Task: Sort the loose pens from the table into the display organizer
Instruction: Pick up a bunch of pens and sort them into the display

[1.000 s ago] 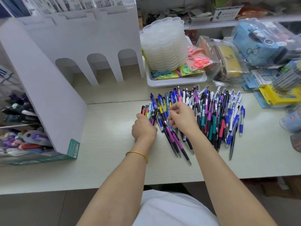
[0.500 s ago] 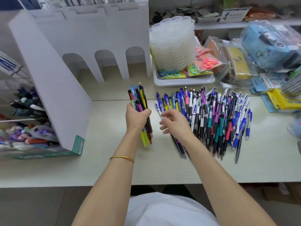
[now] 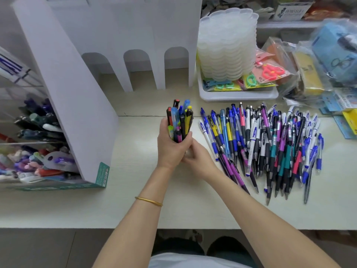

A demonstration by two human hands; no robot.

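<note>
My left hand (image 3: pixel 170 149) grips a bundle of pens (image 3: pixel 179 120) upright above the white table (image 3: pixel 135 209), their clicker ends pointing up. My right hand (image 3: pixel 197 157) cups the bundle's lower end from the right, fingers curled against it. A large pile of loose pens (image 3: pixel 270 147), blue, black, purple and teal, lies spread on the table to the right of my hands. The display organizer (image 3: pixel 63 88), a tall white cardboard stand, sits at the left; its clear compartments hold several pens (image 3: pixel 38 120).
A white tray (image 3: pixel 237 95) behind the pile carries a stack of clear plastic lids (image 3: pixel 226 41) and packaged scissors (image 3: pixel 270 70). Bagged goods (image 3: pixel 309 60) crowd the back right. A white arched divider (image 3: pixel 135 45) stands at the back centre.
My left hand lifted a bundle of pens off the pile's left edge and stood it upright. My right hand moved off the pile and now supports the bundle's lower end.
</note>
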